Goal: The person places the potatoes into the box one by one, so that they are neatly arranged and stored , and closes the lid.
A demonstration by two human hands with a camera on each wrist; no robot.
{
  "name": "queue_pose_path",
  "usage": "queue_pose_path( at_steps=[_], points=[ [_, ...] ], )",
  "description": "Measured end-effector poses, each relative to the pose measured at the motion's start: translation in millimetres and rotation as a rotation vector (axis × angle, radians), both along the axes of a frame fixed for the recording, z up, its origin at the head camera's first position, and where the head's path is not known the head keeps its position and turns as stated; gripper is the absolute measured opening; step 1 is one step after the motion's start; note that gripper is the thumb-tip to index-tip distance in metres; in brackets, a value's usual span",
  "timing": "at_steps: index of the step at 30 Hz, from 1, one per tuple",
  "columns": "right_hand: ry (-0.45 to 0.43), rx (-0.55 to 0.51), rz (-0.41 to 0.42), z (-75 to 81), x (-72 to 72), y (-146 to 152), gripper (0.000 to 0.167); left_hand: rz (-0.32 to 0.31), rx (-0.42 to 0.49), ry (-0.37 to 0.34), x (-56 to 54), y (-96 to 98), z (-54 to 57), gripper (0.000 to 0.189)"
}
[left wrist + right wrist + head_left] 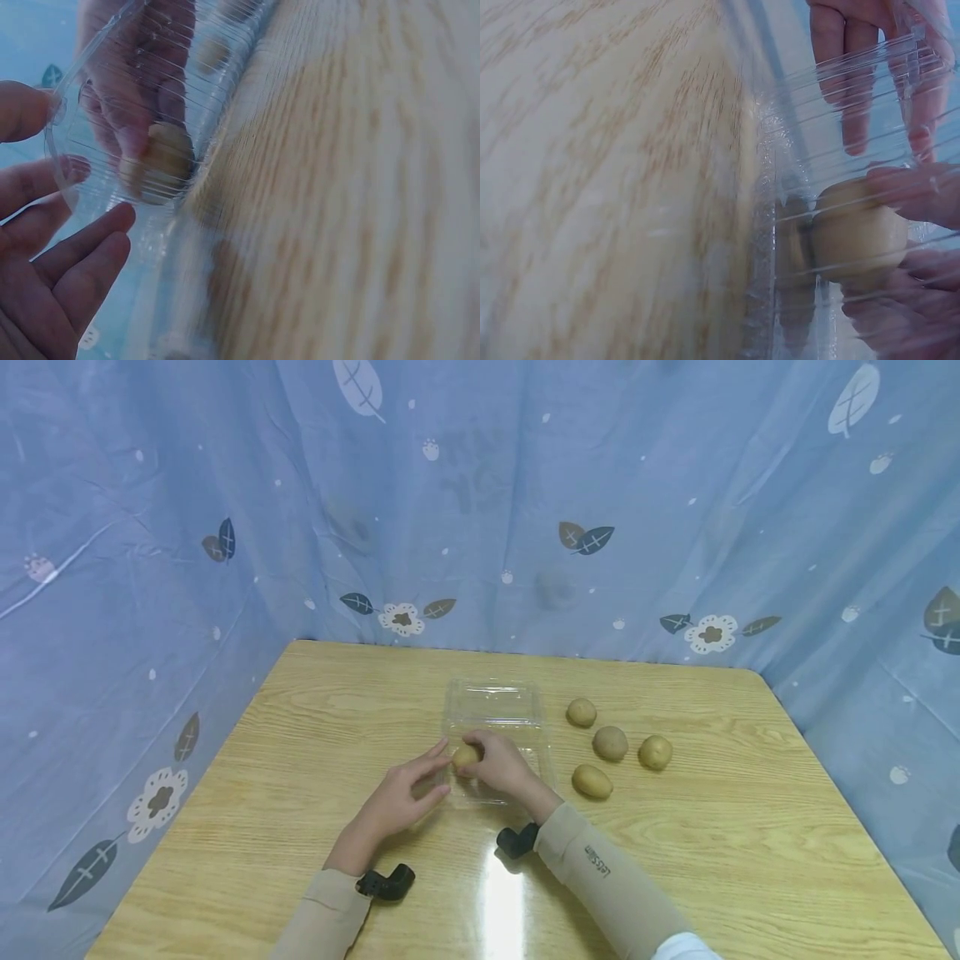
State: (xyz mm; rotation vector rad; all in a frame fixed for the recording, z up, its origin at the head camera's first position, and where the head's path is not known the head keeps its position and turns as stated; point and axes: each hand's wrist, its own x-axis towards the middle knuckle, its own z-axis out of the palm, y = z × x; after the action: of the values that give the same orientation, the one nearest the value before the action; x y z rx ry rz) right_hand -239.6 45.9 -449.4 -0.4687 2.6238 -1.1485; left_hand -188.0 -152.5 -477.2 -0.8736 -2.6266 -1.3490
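Note:
A clear plastic clamshell container (480,797) lies on the table with its lid folded back. Inside its left part, my right hand (501,764) grips a potato (463,757) between thumb and fingers. Through the clear wall, the left wrist view shows this potato (169,157) low in the container; the right wrist view also shows the potato (859,232) beneath my fingers. At the container's left side my left hand (405,793) is spread, its fingertips at the rim (60,142) and nothing gripped.
Several more potatoes lie right of the container: one at the back (581,712), a browner one (611,743), a round one (656,752) and an oblong one (592,782). The wooden table (712,852) meets a blue patterned curtain (480,510) behind and at both sides.

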Motion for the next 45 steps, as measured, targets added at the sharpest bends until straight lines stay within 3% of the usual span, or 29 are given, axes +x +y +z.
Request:
queue_pose_path(
  at_steps=[13,27,38,45],
  points=[
    [0.003,-0.04,-0.026,4.1,2.5,2,0.055,0.009,-0.016,0.009,0.2,-0.3,1.2,0.046],
    [0.082,-0.23,-0.065,23.6,9.7,20,0.05,0.031,-0.046,0.055,-0.6,1.2,-2.4,0.044],
    [0.143,-0.403,-0.101,43.2,26.0,59,0.05,0.045,-0.067,0.044,5.0,-0.5,-2.2,0.046],
    [0.18,-0.422,-0.133,49.6,32.7,94,0.051,0.051,-0.059,0.06,3.2,-0.2,-0.6,0.044]
  ],
)
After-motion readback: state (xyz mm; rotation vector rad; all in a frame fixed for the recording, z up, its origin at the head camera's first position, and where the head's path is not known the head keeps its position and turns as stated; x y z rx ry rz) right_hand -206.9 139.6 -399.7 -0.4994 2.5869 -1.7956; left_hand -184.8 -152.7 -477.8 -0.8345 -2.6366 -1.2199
